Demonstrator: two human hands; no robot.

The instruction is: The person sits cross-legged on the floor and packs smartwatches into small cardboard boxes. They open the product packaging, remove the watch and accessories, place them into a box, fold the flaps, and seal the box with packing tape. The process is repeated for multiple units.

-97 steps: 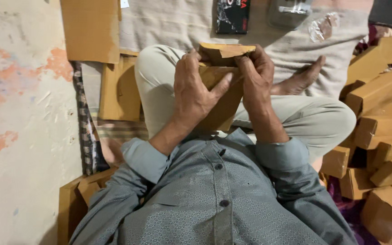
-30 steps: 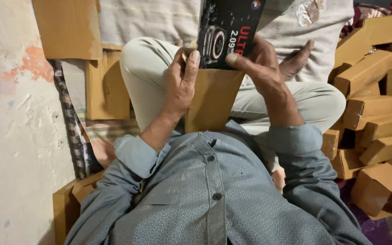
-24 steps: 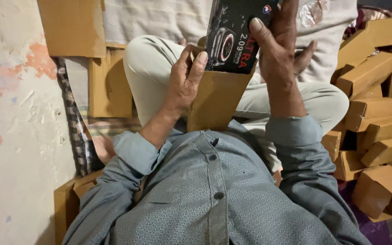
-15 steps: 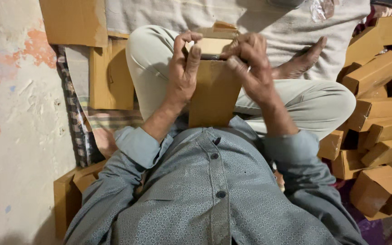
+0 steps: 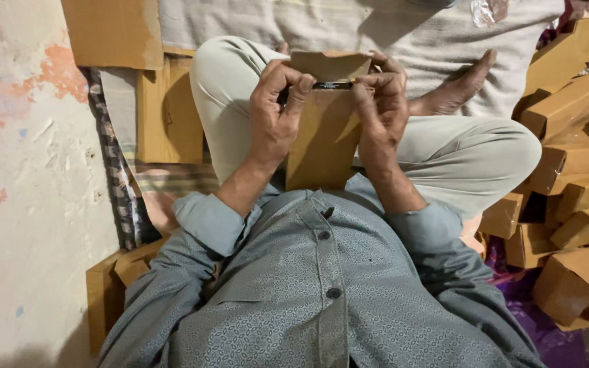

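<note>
I hold a tall brown cardboard box (image 5: 322, 140) upright over my lap, between my crossed legs. My left hand (image 5: 275, 119) grips its upper left side, fingers curled over the top edge. On the upper right side my right hand (image 5: 380, 112) grips it, thumb and fingers pressing at the opening. A thin dark edge of a black packet (image 5: 332, 85) shows inside the mouth of the box, under the raised top flap (image 5: 332, 65).
A heap of closed brown cardboard boxes (image 5: 570, 163) lies at my right. Flat cardboard pieces (image 5: 114, 31) lean at the upper left, and more (image 5: 114, 286) sit by my left hip. A painted wall (image 5: 28, 170) runs along the left. A grey cloth (image 5: 390, 27) covers the floor ahead.
The black packet that my right hand held above the box has gone down into it; only its top edge shows. Both hands have now come together at the box's top.
</note>
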